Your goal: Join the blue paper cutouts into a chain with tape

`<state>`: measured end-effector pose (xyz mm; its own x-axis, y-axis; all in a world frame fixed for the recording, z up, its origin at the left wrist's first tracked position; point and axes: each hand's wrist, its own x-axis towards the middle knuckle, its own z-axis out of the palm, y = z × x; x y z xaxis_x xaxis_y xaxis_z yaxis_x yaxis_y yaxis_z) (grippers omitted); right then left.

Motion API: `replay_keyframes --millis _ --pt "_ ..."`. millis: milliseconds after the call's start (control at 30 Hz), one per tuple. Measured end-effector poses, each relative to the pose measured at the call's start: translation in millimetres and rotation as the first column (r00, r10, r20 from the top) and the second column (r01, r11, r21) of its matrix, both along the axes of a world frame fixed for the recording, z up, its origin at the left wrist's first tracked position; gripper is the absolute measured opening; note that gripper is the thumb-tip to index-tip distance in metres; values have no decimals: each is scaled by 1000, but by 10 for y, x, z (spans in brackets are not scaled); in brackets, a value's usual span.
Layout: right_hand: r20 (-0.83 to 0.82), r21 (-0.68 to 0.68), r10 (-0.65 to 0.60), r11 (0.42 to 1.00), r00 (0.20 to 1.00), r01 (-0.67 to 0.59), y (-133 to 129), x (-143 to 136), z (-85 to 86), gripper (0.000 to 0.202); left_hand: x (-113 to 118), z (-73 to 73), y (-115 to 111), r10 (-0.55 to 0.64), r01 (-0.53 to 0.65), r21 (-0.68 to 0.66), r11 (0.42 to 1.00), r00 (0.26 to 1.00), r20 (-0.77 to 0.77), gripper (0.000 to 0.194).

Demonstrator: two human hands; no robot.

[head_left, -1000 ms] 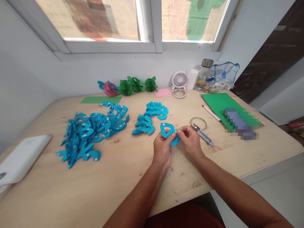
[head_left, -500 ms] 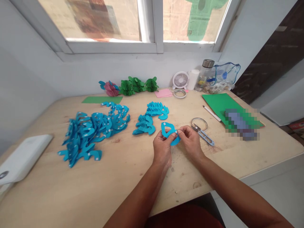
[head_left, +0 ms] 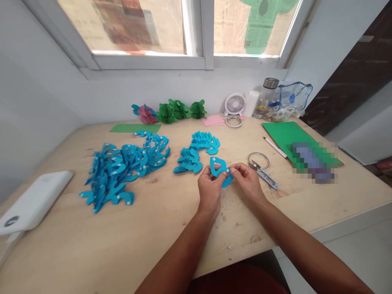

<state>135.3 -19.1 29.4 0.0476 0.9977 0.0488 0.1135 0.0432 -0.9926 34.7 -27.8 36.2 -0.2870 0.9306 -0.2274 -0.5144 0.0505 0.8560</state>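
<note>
A blue paper cutout (head_left: 218,164) with small white squares on it is pinched between my two hands. My left hand (head_left: 210,185) is closed on its lower left part, the thumb lying across the paper. With thumb and fingertips, my right hand (head_left: 246,179) grips its right edge by a white square. Just beyond my hands lie two bunches of folded blue cutouts, one nearer (head_left: 187,160) and one farther back (head_left: 204,141). A larger heap of blue paper cutouts (head_left: 122,163) with white squares spreads to the left.
Thread snips (head_left: 266,175) and a tape roll (head_left: 258,160) lie right of my hands. Beyond are a white pen (head_left: 275,148) and green sheets (head_left: 283,130) under a blurred item. Along the wall stand green paper figures (head_left: 179,109), a small fan (head_left: 235,104) and a bottle (head_left: 267,98).
The whole view has shifted slightly, so everything appears a little farther right. Both hands keep hold of the same blue paper cutout, with barely any finger movement.
</note>
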Motion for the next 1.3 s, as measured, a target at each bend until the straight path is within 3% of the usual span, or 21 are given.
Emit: replay_keyframes --millis 133,300,433,667,867,1100,1300 --pt "4 -5 -22 1000 1000 22 14 11 -6 16 -13 17 -5 -66 66 34 997 998 -3 25" --pt "-112 -33 -73 997 991 70 26 24 23 18 -58 65 -2 -190 184 50 982 968 163 33" --pt "-159 -77 -88 994 983 77 34 30 17 19 -54 47 4 -227 225 27 974 963 146 33" --pt "-201 -90 31 995 979 -50 12 17 -17 22 -26 -30 15 -180 180 7 984 983 43 23" --pt "-112 -30 125 991 986 -129 3 22 -41 32 -38 -46 29 -162 162 -19 987 987 13 21" --pt "16 -37 160 986 987 -160 20 39 -96 24 -94 -29 84 -27 26 17 1000 997 76 25" --pt "69 -39 320 947 945 -318 1 35 -97 22 -103 -65 104 43 -48 39 998 991 123 22"
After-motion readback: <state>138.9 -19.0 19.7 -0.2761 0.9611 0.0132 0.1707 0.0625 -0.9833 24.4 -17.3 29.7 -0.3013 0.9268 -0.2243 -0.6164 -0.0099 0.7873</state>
